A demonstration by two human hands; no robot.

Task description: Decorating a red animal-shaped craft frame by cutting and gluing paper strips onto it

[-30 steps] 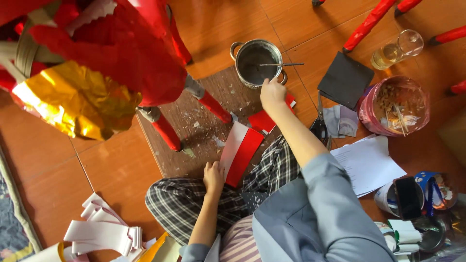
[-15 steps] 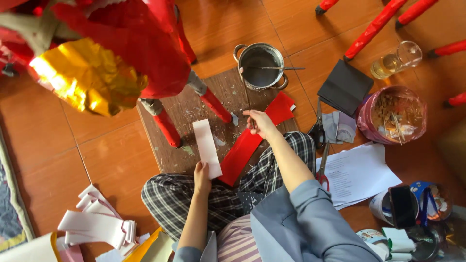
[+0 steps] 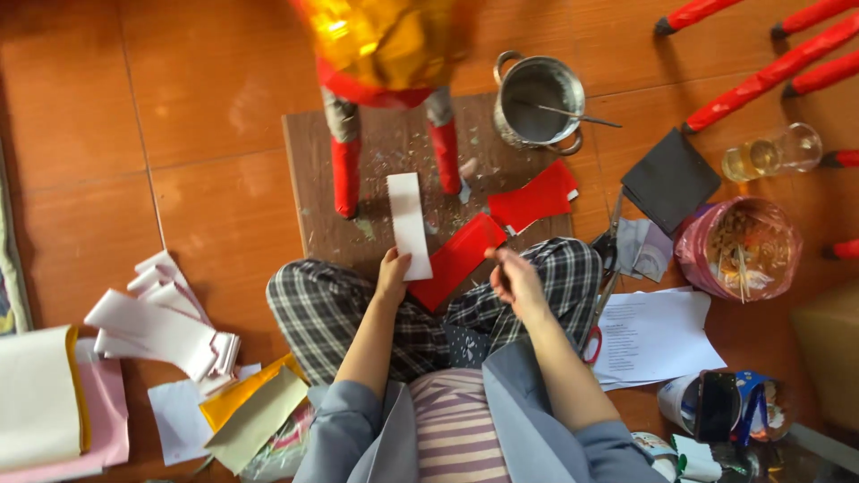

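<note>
My left hand [image 3: 392, 271] is shut on the lower end of a white paper strip [image 3: 407, 219], holding it upright over a worn wooden board [image 3: 309, 170]. A red paper strip [image 3: 456, 259] lies slanted across my checked trouser knee and the board's near edge. My right hand [image 3: 516, 280] has its fingers bunched, their tips at the red strip's right corner; whether they pinch it is unclear. Just beyond lies a second red paper piece [image 3: 537, 197]. At the back of the board stands a figure with red-wrapped legs [image 3: 346, 174] and a gold foil body [image 3: 385, 36].
A metal pot [image 3: 537, 98] with a stick in it sits at the board's far right. Right of my knee are scissors [image 3: 610, 259], a dark square [image 3: 671, 179], a glass [image 3: 769, 154], a pink-lined bowl [image 3: 738, 246] and a printed sheet [image 3: 653, 335]. White strips [image 3: 161, 322] and yellow paper [image 3: 250, 407] lie at left.
My right hand drew back from the pot to the red strip near my knee. My left hand lifted the white strip upright. The view shifted, so the figure now stands at top centre.
</note>
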